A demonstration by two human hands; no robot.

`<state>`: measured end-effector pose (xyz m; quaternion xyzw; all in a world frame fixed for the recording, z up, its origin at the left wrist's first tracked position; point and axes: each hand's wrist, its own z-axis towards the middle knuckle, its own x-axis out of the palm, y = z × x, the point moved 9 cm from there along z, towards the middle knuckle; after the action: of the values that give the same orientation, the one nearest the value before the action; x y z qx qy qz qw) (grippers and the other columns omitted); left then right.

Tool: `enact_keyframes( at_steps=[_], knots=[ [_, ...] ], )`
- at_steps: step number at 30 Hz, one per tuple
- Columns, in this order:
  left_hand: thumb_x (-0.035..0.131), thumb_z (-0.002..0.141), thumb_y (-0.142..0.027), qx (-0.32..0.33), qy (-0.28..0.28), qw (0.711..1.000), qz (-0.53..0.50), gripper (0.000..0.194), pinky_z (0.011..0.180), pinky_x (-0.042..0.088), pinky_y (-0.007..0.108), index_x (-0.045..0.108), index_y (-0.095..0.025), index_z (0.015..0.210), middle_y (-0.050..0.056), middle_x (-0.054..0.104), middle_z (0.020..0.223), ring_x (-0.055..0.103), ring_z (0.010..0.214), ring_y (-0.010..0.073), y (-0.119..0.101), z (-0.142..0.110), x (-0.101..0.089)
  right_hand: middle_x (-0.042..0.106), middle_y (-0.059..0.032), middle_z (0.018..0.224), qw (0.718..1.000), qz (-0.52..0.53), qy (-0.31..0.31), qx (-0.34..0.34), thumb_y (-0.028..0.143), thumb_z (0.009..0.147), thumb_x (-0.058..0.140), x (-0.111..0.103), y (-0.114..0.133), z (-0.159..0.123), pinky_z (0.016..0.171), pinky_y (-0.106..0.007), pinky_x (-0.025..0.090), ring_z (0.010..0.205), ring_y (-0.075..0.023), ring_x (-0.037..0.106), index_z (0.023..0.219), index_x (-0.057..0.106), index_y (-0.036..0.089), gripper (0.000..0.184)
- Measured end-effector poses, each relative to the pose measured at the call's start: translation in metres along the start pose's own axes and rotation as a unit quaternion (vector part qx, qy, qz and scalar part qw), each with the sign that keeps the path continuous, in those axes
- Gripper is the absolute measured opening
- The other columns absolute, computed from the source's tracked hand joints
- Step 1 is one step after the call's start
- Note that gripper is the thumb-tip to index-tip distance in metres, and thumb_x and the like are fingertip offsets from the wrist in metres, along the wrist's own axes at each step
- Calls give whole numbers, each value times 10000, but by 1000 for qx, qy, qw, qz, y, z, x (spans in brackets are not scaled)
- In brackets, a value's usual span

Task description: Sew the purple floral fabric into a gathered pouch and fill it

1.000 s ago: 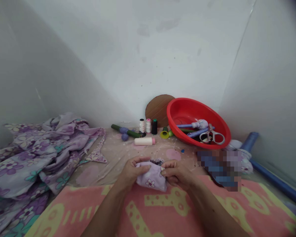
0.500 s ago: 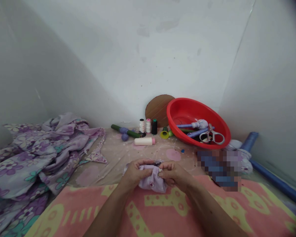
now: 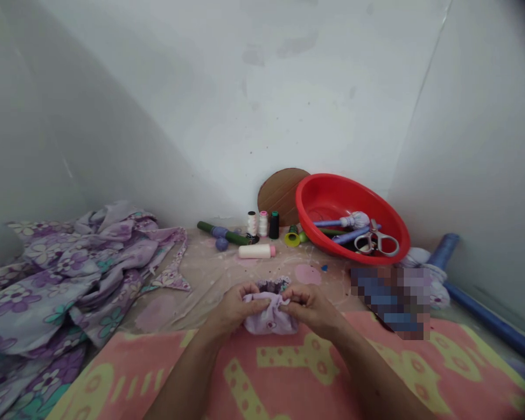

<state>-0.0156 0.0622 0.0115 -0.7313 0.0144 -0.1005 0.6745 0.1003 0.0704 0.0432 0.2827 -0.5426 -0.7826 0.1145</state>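
Observation:
A small lilac flower-print cloth piece (image 3: 269, 322), gathered into folds, hangs between my two hands above the pink and yellow cloth. On its left side my left hand (image 3: 236, 306) grips it, thumb laid across the front. My right hand (image 3: 308, 306) pinches the upper right edge between thumb and fingers. The cloth's far rim shows a darker printed inside between the hands. Whether a needle or thread is in my fingers is too small to make out.
A red basin (image 3: 354, 216) tilts at the back right, holding scissors (image 3: 376, 240) and blue-handled cloth-headed sticks. Thread spools (image 3: 263, 224) stand by the wall; a cream cone (image 3: 256, 251) lies before them. Crumpled floral fabric (image 3: 91, 274) fills the left. A pixelated object (image 3: 389, 300) lies right.
The cloth has bunched into tighter folds between my hands, and more of its dark inner rim shows now than half a second ago. My left fingers have curled in.

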Motion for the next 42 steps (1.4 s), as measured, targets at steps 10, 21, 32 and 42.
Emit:
enact_keyframes(
  at_steps=[10,21,32,42],
  knots=[
    [658,594,-387,-5,46,997,61,304,446,328,179,591,-111,706,-20,556,548,469,466,77,0,-3,7,586,-19,643,952,-226,-39,-203,129,741,461,1,44,-15,584,-206,353,609,-106,523,743,591,159,133],
    [724,533,-320,-40,26,996,-73,301,443,366,185,517,-139,655,-23,567,519,497,445,83,6,-3,2,402,63,460,991,110,-20,79,325,638,608,-6,-20,0,384,-167,236,385,-41,329,718,543,140,211],
    [734,498,-332,-17,5,999,-39,337,393,328,165,502,-133,639,-38,527,481,453,408,65,8,2,1,406,66,404,982,152,46,106,314,643,610,6,-27,-2,375,-171,189,356,-28,296,647,580,116,200],
    [717,528,-352,-50,24,996,-72,295,444,363,197,592,-111,642,-3,576,528,497,441,87,5,-4,5,371,82,338,964,234,37,118,276,578,649,4,-23,-3,356,-177,146,310,-19,250,634,590,109,186]
  ],
)
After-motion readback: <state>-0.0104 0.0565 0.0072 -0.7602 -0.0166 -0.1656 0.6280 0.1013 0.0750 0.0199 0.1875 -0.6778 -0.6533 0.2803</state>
